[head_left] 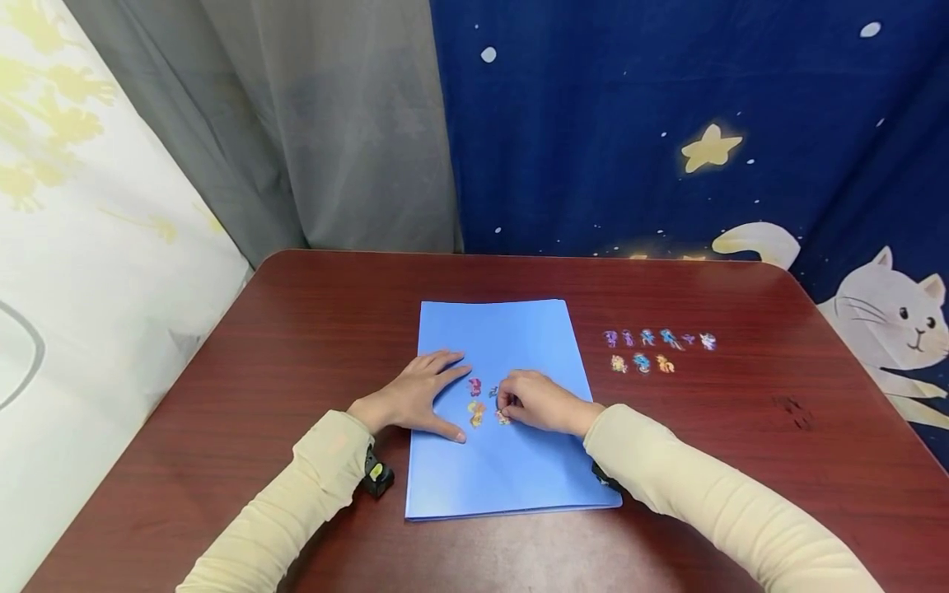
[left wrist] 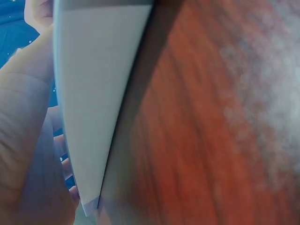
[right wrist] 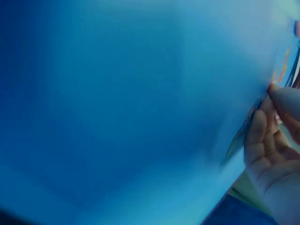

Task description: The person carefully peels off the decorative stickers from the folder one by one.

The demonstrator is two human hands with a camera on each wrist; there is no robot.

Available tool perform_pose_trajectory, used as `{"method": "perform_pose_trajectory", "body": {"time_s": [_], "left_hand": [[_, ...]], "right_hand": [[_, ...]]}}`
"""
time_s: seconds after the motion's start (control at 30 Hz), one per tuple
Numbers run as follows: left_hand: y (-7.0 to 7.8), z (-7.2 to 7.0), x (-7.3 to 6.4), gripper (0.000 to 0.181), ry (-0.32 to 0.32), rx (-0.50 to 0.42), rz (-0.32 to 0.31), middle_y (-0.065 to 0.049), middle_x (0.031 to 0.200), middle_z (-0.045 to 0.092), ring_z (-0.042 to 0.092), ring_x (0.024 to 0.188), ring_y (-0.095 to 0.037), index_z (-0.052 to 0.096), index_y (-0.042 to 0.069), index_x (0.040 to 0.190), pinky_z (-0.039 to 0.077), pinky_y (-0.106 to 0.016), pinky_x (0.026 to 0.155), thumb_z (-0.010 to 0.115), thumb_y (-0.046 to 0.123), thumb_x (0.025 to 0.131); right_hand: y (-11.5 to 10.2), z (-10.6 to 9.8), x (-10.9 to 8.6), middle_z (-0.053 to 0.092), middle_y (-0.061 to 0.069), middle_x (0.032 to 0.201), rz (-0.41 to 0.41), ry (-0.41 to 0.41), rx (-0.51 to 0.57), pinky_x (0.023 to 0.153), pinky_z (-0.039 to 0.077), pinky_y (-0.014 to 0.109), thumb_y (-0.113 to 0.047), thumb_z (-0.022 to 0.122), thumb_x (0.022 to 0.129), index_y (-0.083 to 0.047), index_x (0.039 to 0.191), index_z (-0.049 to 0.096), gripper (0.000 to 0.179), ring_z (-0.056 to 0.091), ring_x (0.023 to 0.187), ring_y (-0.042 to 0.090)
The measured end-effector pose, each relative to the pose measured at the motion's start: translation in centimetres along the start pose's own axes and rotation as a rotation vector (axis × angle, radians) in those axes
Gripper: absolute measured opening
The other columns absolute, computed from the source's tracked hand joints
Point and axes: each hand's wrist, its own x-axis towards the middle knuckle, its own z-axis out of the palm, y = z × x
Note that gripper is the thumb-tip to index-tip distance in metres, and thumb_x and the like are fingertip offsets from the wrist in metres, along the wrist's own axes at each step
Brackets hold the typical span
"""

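Note:
A blue folder [head_left: 511, 478] lies on the table. My left hand [head_left: 423, 394] rests on its left side with fingers spread. Near those fingertips are a pink pony-shaped sticker [head_left: 475, 386] and an orange and yellow one [head_left: 476, 413]. With thumb and index finger together, my right hand [head_left: 539, 401] pinches a small pale, multicoloured sticker [head_left: 502, 417] at the folder's surface. Another small dark sticker [head_left: 493, 392] is partly hidden by the right fingers. The right wrist view shows the thumb and fingertips [right wrist: 273, 89] meeting low against the blue cover.
Right of the folder, several small character stickers lie in two rows on the table, among them a purple one [head_left: 611, 338], a blue one [head_left: 641, 362] and an orange one [head_left: 665, 364]. A dark mark [head_left: 793, 412] shows farther right. Curtains [head_left: 593, 123] hang behind the table [head_left: 334, 305].

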Motion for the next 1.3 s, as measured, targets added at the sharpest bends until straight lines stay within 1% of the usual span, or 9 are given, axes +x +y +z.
{"method": "perform_pose_trajectory", "body": {"time_s": [0.1,0.2,0.33,0.4,0.5,0.63,0.83,1.1,1.3], "left_hand": [[0.0,0.1,0.0,0.1,-0.005,0.004,-0.005,-0.007,0.144,0.021,0.013,0.132,-0.027,0.032,0.013,0.138,0.012,-0.045,0.104,0.061,0.069,0.061],[0.0,0.0,0.0,0.1,0.002,0.003,-0.004,-0.007,0.144,0.021,0.014,0.131,-0.027,0.032,0.013,0.138,0.013,-0.045,0.104,0.062,0.069,0.061],[0.0,0.0,0.0,0.099,0.007,-0.007,0.002,-0.008,0.144,0.022,0.014,0.131,-0.028,0.033,0.012,0.138,0.013,-0.046,0.103,0.063,0.068,0.061],[0.0,0.0,0.0,0.1,0.0,-0.006,-0.001,-0.007,0.144,0.021,0.014,0.132,-0.028,0.032,0.013,0.138,0.012,-0.045,0.104,0.062,0.068,0.061],[0.0,0.1,0.1,0.1,-0.006,0.0,-0.003,-0.006,0.145,0.02,0.013,0.132,-0.027,0.031,0.013,0.139,0.012,-0.045,0.104,0.062,0.069,0.061],[0.0,0.1,0.1,0.1,0.0,-0.001,0.001,-0.007,0.145,0.02,0.013,0.132,-0.027,0.031,0.013,0.139,0.012,-0.045,0.104,0.061,0.069,0.061],[-0.1,0.1,0.1,0.1,0.001,-0.005,-0.004,-0.006,0.145,0.02,0.014,0.132,-0.026,0.031,0.014,0.139,0.011,-0.044,0.104,0.062,0.069,0.061],[-0.2,-0.1,0.1,0.1,0.006,-0.013,-0.007,-0.007,0.145,0.02,0.012,0.132,-0.026,0.031,0.014,0.139,0.011,-0.045,0.104,0.063,0.068,0.061],[0.0,0.1,0.0,0.099,0.016,-0.02,-0.001,-0.008,0.144,0.022,0.014,0.132,-0.027,0.033,0.013,0.138,0.011,-0.046,0.104,0.063,0.067,0.061]], "right_hand": [[-0.1,0.1,0.0,0.052,-0.007,0.076,-0.048,-0.009,-0.062,0.065,0.043,0.022,-0.01,0.064,0.081,-0.014,0.073,0.061,0.009,0.048,0.07,0.006],[-0.1,0.0,-0.1,0.055,-0.007,0.075,-0.091,-0.011,-0.076,0.065,0.044,0.021,-0.012,0.065,0.081,-0.014,0.075,0.061,0.007,0.049,0.068,0.005],[-0.1,-0.2,-0.2,0.056,-0.006,0.073,-0.105,-0.026,-0.013,0.062,0.044,0.022,-0.01,0.065,0.08,-0.009,0.083,0.062,0.004,0.049,0.065,0.004],[-0.1,-0.3,-0.2,0.056,-0.005,0.073,-0.112,-0.035,0.02,0.061,0.044,0.021,-0.01,0.065,0.08,-0.005,0.088,0.063,0.01,0.049,0.065,0.003],[0.0,-0.5,-0.3,0.055,-0.004,0.073,-0.095,-0.061,0.063,0.06,0.043,0.021,-0.012,0.066,0.08,-0.003,0.092,0.063,0.016,0.048,0.064,0.005],[0.1,-0.6,-0.4,0.054,-0.003,0.075,-0.073,-0.087,0.088,0.061,0.043,0.021,-0.013,0.067,0.079,-0.006,0.087,0.063,0.011,0.049,0.067,0.007],[0.2,-0.6,-0.5,0.052,-0.006,0.076,-0.047,-0.096,0.069,0.062,0.042,0.02,-0.015,0.068,0.078,-0.014,0.077,0.061,0.007,0.048,0.068,0.007],[-0.3,-0.7,-1.0,0.052,-0.01,0.072,-0.048,-0.043,0.033,0.059,0.041,0.019,-0.016,0.068,0.079,-0.017,0.072,0.057,0.013,0.046,0.064,0.005],[-0.1,-1.0,-1.8,0.052,-0.012,0.068,-0.05,0.002,0.092,0.059,0.041,0.02,-0.013,0.066,0.08,-0.016,0.072,0.056,0.013,0.045,0.061,0.003]]}}
